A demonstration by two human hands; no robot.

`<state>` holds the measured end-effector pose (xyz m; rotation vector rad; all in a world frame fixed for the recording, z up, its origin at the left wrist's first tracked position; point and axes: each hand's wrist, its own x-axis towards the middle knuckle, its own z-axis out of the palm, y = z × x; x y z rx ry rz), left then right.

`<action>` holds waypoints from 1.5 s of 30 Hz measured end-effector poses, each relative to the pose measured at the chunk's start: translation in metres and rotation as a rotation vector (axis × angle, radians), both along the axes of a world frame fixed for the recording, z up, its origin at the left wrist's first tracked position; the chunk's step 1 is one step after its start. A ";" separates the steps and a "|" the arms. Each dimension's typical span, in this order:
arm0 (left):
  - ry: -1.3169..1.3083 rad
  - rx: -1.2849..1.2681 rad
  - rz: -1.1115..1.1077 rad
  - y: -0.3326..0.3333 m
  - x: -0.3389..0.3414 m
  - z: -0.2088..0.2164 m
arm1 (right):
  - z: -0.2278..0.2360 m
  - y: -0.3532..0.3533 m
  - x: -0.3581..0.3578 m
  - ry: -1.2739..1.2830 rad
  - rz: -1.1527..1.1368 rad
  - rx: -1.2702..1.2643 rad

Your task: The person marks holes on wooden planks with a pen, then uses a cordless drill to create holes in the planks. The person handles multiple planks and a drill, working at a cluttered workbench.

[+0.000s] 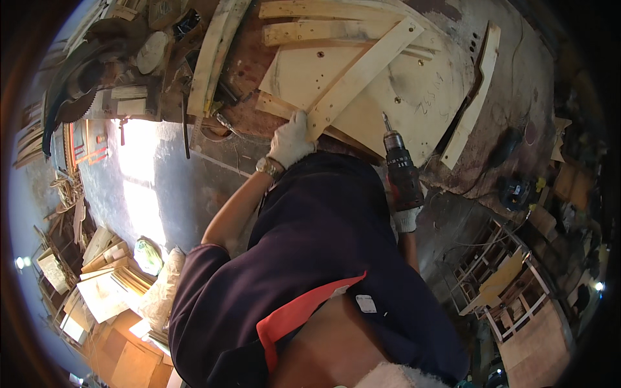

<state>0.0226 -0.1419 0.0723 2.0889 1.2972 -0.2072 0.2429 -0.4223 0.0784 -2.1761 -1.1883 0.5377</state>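
Note:
In its white work glove, my left hand (292, 140) is closed at the near end of a pale wooden slat (362, 74) with small holes along it. The slat lies slantwise over a broad flat wooden panel (414, 90) with dark holes and pencil marks. On the right, my gloved right hand (407, 220) is wrapped round the handle of a dark cordless drill (402, 169). Its bit points away from me, over the panel's near part. The drill body hides most of that hand's fingers.
Curved wooden pieces (317, 31) lie at the table's far side, another (475, 97) to the right. A long curved board (220, 52) and a handsaw (71, 113) are at left. Stacked boards and cartons (116, 291) stand lower left, a frame rack (511, 284) lower right.

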 end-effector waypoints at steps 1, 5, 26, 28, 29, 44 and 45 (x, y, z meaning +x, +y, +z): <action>0.002 -0.009 -0.009 -0.015 -0.004 -0.001 | 0.003 0.000 0.001 0.205 -0.090 -0.016; -0.023 0.014 -0.120 -0.043 -0.030 -0.011 | 0.009 0.001 0.017 0.290 -0.041 -0.012; -0.129 0.195 -0.173 -0.048 0.031 -0.018 | -0.018 -0.034 0.056 0.145 0.146 -0.275; -0.149 0.230 -0.205 -0.049 0.032 -0.019 | -0.015 -0.028 0.053 0.049 0.164 -0.310; -0.151 0.269 -0.195 -0.048 0.030 -0.020 | -0.015 -0.026 0.051 0.105 0.140 -0.254; -0.075 0.147 -0.164 -0.043 -0.013 -0.043 | -0.011 -0.017 0.035 0.692 -0.272 0.087; -0.065 0.135 -0.163 -0.045 -0.009 -0.043 | -0.006 -0.019 0.034 0.714 -0.295 0.114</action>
